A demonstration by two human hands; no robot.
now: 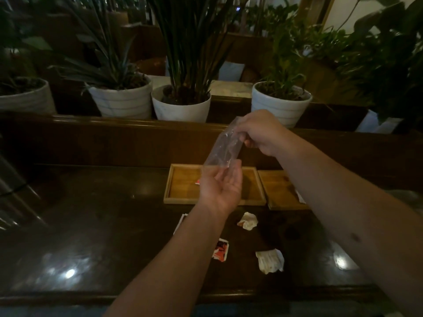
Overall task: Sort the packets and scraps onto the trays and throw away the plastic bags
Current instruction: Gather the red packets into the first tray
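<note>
Head view: a clear plastic bag (223, 146) is held up in the air above the desk (96, 225), over the left tray (180, 186). The right hand (261, 133) has its grip pinched on the bag's upper end. The left hand (223, 186) is palm-up under the bag's lower end with fingers spread, its grip released; the bag's bottom edge touches or nearly touches the fingertips, and which of the two cannot be told.

Two wooden trays lie side by side near the desk's far edge, almost touching. The left tray holds a small red-and-white scrap (197, 181), mostly hidden by the left hand. The right tray (279, 191) is partly covered by the right forearm, with a pale scrap (300, 197) at its right side.

Nearer the front edge lie a crumpled white scrap (248, 221), a red printed packet (221, 250), another crumpled white scrap (270, 260), a white-edged packet (180, 221) mostly under the left forearm, and a pale packet (343, 261) by the right forearm.

The desk's left half is bare dark wood with light glare. Behind the far edge, past a raised wooden rail (114, 124), stand white plant pots (180, 106).
</note>
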